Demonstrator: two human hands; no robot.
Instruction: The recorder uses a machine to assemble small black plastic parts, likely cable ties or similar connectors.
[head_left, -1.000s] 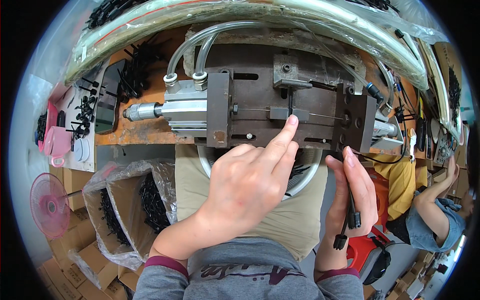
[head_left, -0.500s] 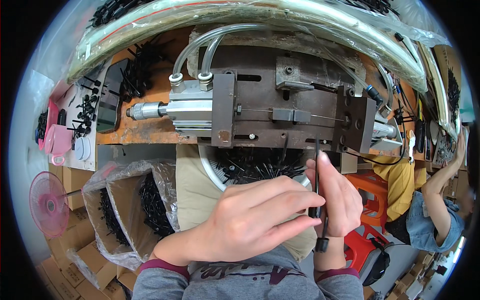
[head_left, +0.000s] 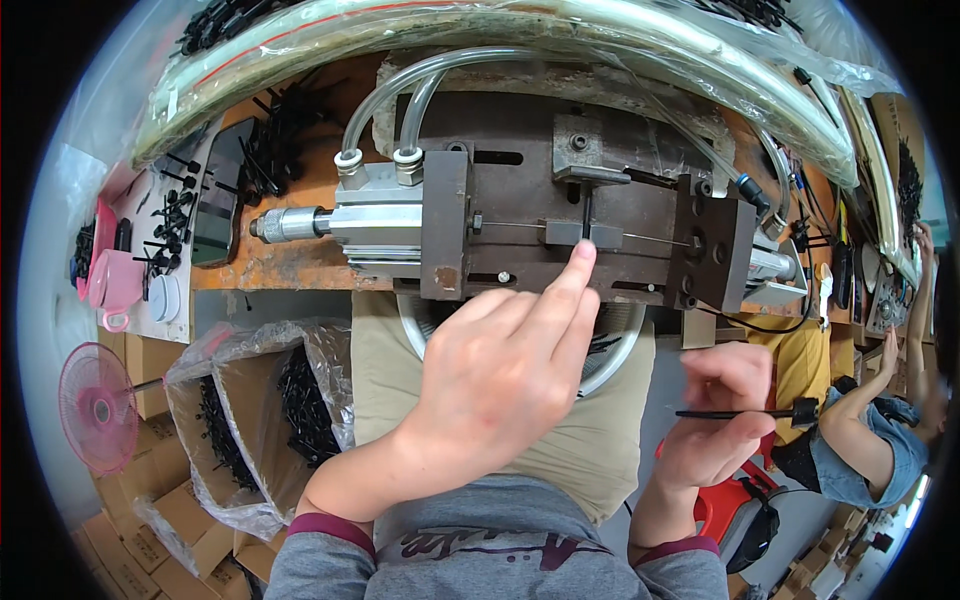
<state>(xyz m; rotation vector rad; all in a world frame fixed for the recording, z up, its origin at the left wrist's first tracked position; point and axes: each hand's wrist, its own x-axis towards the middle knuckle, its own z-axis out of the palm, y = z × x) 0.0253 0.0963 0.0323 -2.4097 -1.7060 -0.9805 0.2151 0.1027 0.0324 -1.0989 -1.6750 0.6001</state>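
My left hand (head_left: 500,370) reaches over the front of a dark metal fixture (head_left: 510,270). Its index finger is stretched forward, the tip on the near end of a thin black rod (head_left: 587,208); the thumb is hidden beneath the hand. That rod points away from me, across two small grey blocks (head_left: 565,233) and toward a metal stop (head_left: 578,150). Off to the right, my right hand (head_left: 715,415) has its fingers closed around a second piece, a black rod with a knobbed end (head_left: 803,411), lying roughly level with the knob to the right.
Silver cylinders (head_left: 378,225) with clear hoses flank the fixture. A white-rimmed basin (head_left: 610,370) rests by my lap. Left are plastic-lined boxes of black parts (head_left: 260,420), a pink fan (head_left: 97,410) and a phone (head_left: 222,190). Another person (head_left: 880,430) works at right.
My hands have parted. The left moved forward, and a black rod now lies across the fixture's blocks. My right hand moved right and down, its knobbed rod turned from upright to level.
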